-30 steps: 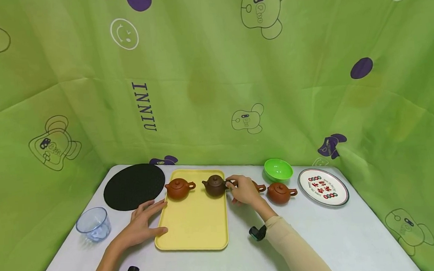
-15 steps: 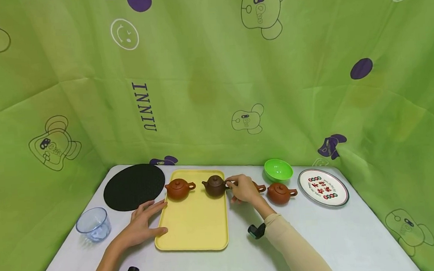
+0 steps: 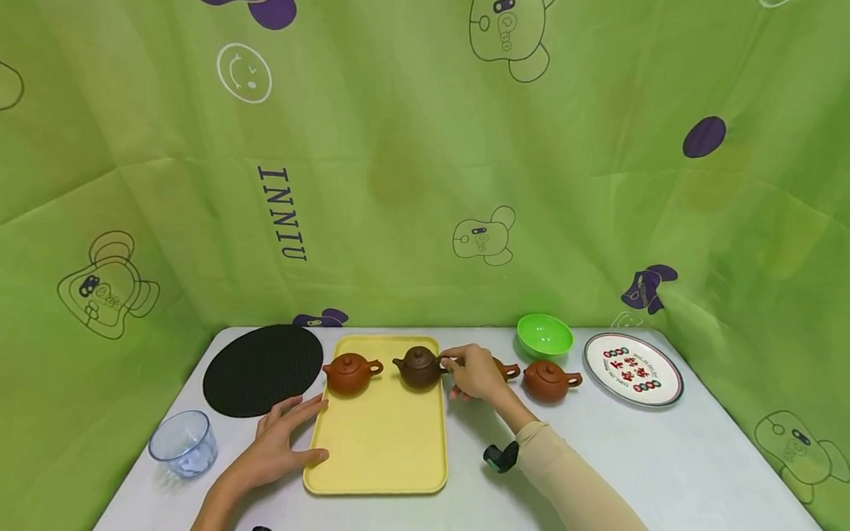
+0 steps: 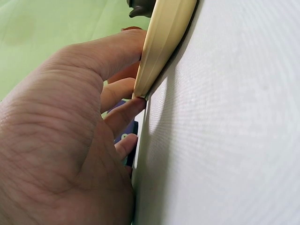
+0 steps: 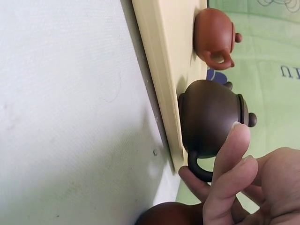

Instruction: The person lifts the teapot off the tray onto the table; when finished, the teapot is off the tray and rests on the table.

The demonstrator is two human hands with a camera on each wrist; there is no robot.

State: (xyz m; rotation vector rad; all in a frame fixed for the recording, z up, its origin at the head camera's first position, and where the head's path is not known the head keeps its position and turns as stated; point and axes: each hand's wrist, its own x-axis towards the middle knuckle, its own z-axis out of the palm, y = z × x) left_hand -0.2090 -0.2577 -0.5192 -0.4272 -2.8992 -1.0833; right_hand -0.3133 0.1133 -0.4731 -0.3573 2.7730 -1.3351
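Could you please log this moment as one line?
left hand: touching yellow tray; on tray: red-brown teapot, dark teapot; right hand: gripping dark teapot's handle

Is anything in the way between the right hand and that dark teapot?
Nothing visible: the right hand has its fingers at the handle of the dark teapot. A reddish teapot beside the tray is not between them.

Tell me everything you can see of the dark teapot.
The dark teapot is round-bellied, dark brown and matte, like unglazed clay. Its knobbed lid is on. A short spout points left, toward a red teapot; the loop handle is opposite. It sits upright on the yellow tray, near the far right corner. The right hand holds it by the handle. Its inside is hidden.
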